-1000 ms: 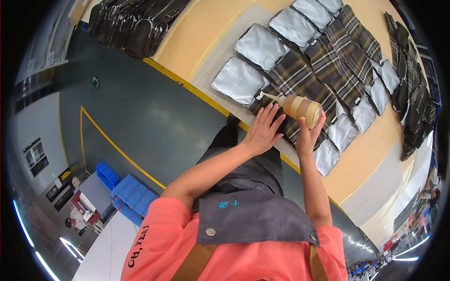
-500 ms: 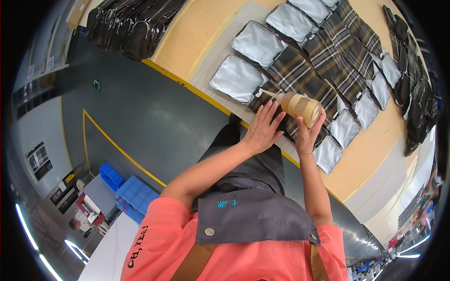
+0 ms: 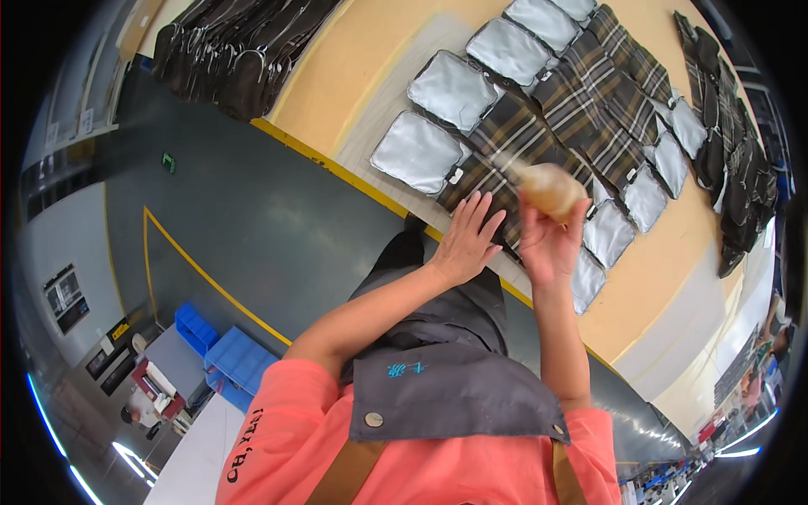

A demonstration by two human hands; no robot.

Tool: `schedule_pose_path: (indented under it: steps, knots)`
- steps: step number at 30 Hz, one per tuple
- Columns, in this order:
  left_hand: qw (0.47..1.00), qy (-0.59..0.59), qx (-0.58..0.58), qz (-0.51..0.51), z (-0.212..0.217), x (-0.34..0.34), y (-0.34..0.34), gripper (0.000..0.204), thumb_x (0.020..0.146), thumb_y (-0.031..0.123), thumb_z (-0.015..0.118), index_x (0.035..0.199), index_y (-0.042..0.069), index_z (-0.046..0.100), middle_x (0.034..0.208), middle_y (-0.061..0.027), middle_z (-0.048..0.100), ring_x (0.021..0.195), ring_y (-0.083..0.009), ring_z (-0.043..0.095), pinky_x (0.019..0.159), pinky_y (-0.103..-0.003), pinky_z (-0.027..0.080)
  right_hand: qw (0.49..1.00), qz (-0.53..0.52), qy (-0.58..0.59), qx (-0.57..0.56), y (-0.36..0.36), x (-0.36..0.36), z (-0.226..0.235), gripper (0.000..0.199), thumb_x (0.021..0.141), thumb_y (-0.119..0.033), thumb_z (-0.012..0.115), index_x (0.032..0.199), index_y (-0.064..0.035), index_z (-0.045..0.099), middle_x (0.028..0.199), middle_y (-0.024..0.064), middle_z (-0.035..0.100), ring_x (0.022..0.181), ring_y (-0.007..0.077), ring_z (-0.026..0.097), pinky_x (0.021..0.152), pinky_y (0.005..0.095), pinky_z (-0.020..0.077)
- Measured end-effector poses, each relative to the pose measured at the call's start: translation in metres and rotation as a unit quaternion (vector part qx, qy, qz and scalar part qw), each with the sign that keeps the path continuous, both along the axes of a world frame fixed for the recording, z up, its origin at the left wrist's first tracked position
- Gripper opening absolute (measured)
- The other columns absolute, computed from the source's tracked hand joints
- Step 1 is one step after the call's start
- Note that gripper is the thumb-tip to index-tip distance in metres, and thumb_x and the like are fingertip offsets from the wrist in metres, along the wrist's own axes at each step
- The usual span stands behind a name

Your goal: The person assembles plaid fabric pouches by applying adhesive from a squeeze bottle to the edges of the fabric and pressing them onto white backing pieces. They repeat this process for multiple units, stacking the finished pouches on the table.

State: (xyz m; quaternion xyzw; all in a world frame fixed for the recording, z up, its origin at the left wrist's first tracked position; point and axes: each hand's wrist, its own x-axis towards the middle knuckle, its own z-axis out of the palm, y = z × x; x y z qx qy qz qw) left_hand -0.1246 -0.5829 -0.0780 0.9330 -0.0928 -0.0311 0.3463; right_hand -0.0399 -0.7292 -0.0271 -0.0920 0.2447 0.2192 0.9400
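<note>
My right hand (image 3: 549, 246) grips a squeeze bottle (image 3: 552, 192) with yellowish-brown contents. The bottle is blurred by motion, its thin nozzle tilted toward the upper left. Below it, plaid fabric pieces (image 3: 566, 114) in brown, black and white lie on the table in an overlapping row, with silver lining ends (image 3: 418, 151) showing on both sides. My left hand (image 3: 465, 240) rests with fingers stretched out at the near edge of the closest plaid piece. A small white label (image 3: 455, 177) sits by the seam of that piece.
The pale wooden table (image 3: 370, 63) has a yellow front edge. Dark brown bundled pieces (image 3: 240, 63) lie at its far left, and dark plaid pieces (image 3: 732, 160) at the right. Blue crates (image 3: 240, 362) stand behind at lower left. A person (image 3: 143, 408) sits in the distance there.
The bottle has swung up and away from the labelled seam, its nozzle no longer by the label. My left hand stays near the fabric's edge. The whole view has shifted slightly.
</note>
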Motion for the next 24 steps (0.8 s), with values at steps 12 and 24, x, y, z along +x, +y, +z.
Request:
schedule_pose_path:
  steps: [12, 24]
  knots:
    - [0.980, -0.098, 0.046, 0.170, 0.002, 0.131, -0.003, 0.066, 0.087, 0.028, 0.063, 0.141, 0.003, 0.035, 0.146, -0.0267, 0.028, 0.135, -0.0468, 0.025, 0.109, -0.059, 0.021, 0.967, -0.092, -0.133, -0.195, -0.050, 0.101, 0.030, 0.064, 0.086, -0.038, 0.068, 0.133, -0.0023, 0.044, 0.134, 0.0155, 0.050, 0.122, 0.0346, 0.051, 0.097, 0.0425, 0.0528]
    - [0.990, -0.008, 0.037, 0.139, -0.008, 0.120, -0.030, 0.067, 0.082, 0.029, 0.069, 0.136, 0.003, 0.039, 0.144, -0.0282, 0.026, 0.136, -0.0463, 0.023, 0.110, -0.057, 0.024, 0.792, 0.065, -0.306, -0.525, -0.026, 0.104, -0.034, 0.070, 0.086, -0.036, 0.070, 0.134, -0.0041, 0.031, 0.128, 0.0117, 0.048, 0.118, 0.0235, 0.050, 0.096, 0.0397, 0.0454]
